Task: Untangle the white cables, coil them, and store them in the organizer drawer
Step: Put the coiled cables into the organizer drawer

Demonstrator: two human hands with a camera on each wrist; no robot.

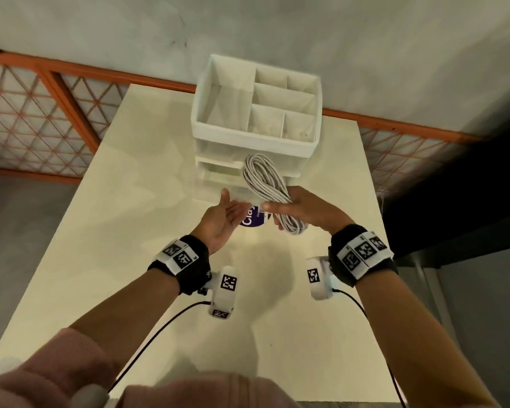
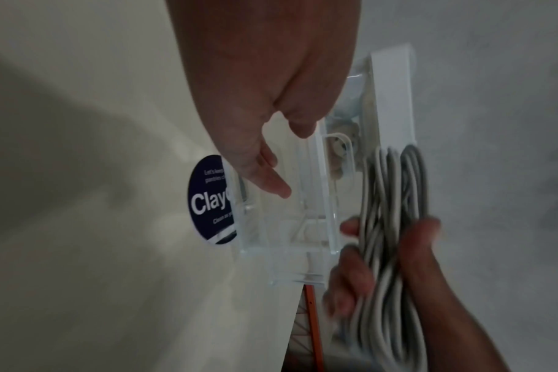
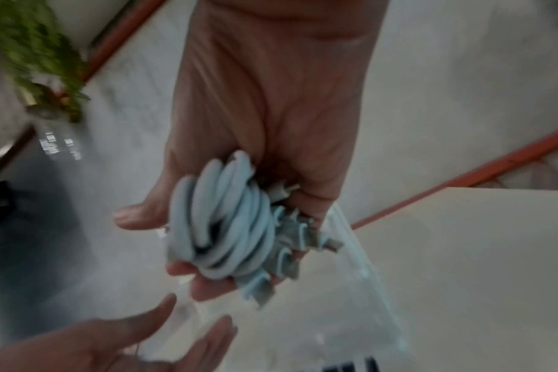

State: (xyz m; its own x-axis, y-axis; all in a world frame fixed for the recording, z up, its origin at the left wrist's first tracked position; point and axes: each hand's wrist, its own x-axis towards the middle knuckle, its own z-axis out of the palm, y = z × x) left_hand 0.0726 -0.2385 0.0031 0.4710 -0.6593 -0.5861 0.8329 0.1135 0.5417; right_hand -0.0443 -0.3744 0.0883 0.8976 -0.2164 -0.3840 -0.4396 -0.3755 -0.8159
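A: Where does the right hand (image 1: 304, 209) sit?

B: At the centre of the head frame, just right of the middle, with its fingers and thumb curled round a coiled bundle of white cables (image 1: 267, 187). The loops rise above the fist toward the upper part of the frame and hang out below it. In the right wrist view the cable plugs (image 3: 316, 239) stick out of the bundle by the palm.

A: And the left hand (image 1: 223, 220)?

B: Just left of it, palm turned inward, fingers straight and relaxed, holding nothing. It is close beside the clear organizer drawer (image 2: 287, 209), which stands pulled out; whether the fingers touch it cannot be told.

A: What lies beyond the hands?

B: The white organizer (image 1: 255, 107) stands above them in the frame, its top divided into compartments. A dark round sticker (image 2: 207, 198) lies on the pale table (image 1: 100, 231) under the drawer's front. An orange railing (image 1: 56, 81) crosses the upper left.
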